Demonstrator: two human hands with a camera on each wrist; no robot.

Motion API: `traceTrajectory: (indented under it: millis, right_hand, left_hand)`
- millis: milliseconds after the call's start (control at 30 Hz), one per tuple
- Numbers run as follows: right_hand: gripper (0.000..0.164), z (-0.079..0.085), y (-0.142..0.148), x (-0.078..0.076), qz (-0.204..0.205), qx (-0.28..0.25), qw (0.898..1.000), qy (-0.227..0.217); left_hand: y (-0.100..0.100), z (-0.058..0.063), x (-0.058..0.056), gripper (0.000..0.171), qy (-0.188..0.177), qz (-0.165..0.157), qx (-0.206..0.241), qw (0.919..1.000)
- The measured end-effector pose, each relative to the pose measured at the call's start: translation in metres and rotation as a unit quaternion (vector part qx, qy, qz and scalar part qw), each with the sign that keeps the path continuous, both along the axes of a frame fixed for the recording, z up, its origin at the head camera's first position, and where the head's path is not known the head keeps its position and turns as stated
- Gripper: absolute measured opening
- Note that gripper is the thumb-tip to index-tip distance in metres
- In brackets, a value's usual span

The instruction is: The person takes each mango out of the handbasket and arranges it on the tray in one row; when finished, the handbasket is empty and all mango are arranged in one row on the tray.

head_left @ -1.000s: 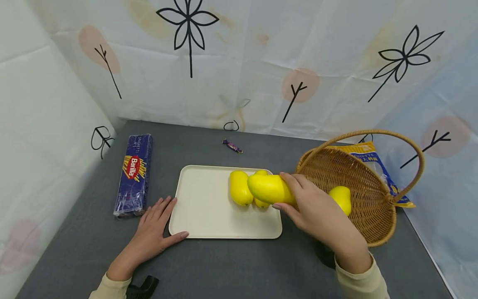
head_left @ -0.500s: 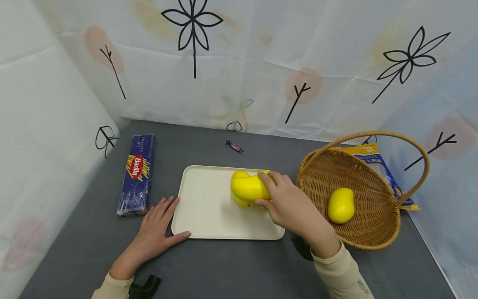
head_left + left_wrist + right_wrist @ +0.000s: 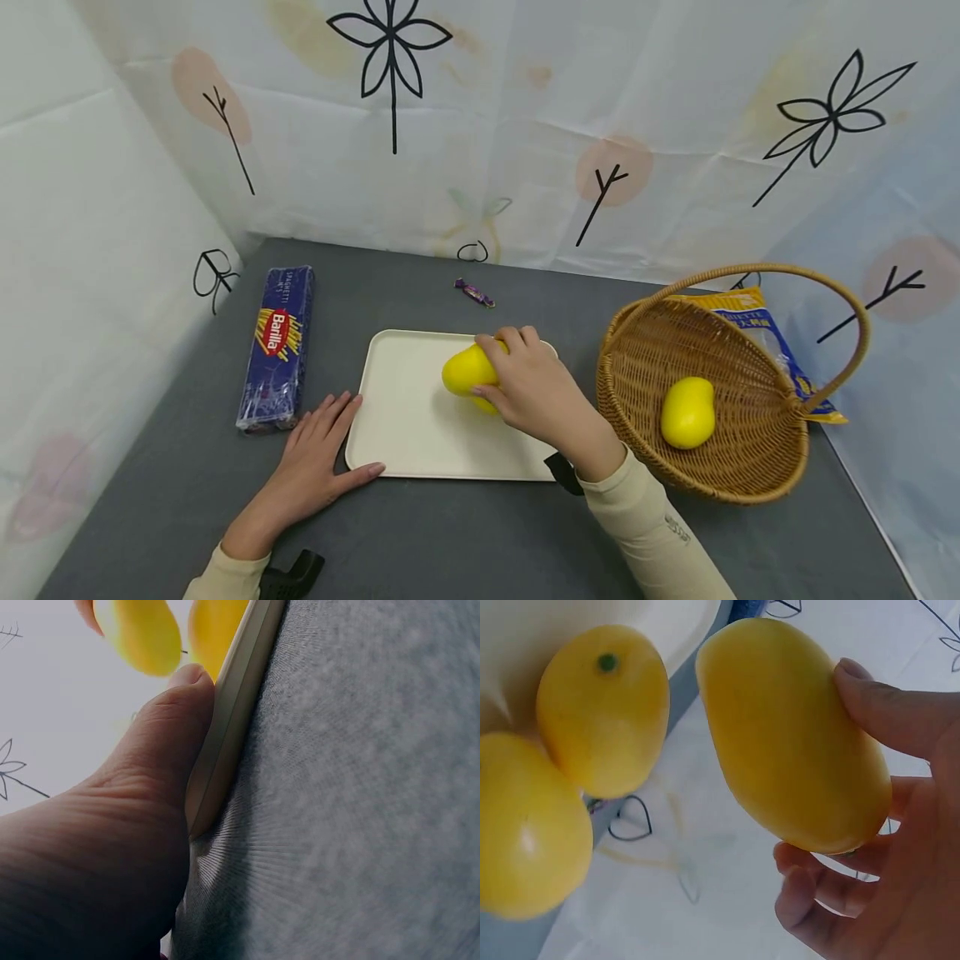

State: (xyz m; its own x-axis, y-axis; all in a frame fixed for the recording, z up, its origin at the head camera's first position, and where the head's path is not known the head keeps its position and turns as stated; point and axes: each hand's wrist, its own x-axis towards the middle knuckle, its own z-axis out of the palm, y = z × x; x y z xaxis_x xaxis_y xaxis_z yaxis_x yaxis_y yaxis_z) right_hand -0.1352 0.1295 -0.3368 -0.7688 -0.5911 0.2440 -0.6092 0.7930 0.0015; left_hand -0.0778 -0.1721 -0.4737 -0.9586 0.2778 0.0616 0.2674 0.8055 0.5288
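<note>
My right hand [image 3: 536, 383] grips a yellow mango [image 3: 467, 372] over the cream tray [image 3: 408, 433]. In the right wrist view, the thumb is on one side of the held mango [image 3: 787, 742] and the fingers on the other. Two more mangoes, one with a green stem spot [image 3: 604, 712], sit behind it there. From the head view the right hand mostly hides them. My left hand [image 3: 311, 467] lies with fingers spread at the tray's left front corner. Its thumb [image 3: 169, 724] touches the tray edge in the left wrist view.
A wicker basket [image 3: 630, 400] with a tall handle stands to the right, holding one mango [image 3: 687, 412]. Behind it leans a yellow and blue bag [image 3: 780, 350]. A blue spaghetti pack [image 3: 276, 350] lies at left, and a purple wrapped candy [image 3: 474, 292] beyond the tray.
My right hand has carried the mango leftward from beside the basket to over the tray's middle. The left hand has stayed at the tray's corner.
</note>
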Motion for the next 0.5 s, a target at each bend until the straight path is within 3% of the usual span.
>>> traceTrajectory:
  millis: [233, 500]
  right_hand:
    - [0.056, -0.008, -0.02, -0.016, 0.002, 0.011, 1.0, 0.015]
    - [0.058, -0.026, -0.04, -0.031, -0.028, 0.03, 0.999, 0.019]
  left_hand:
    - [0.0, -0.001, -0.001, 0.096, 0.001, -0.002, -0.002, 1.0]
    - [-0.001, 0.001, 0.0, 0.095, 0.004, -0.004, 0.0, 1.0]
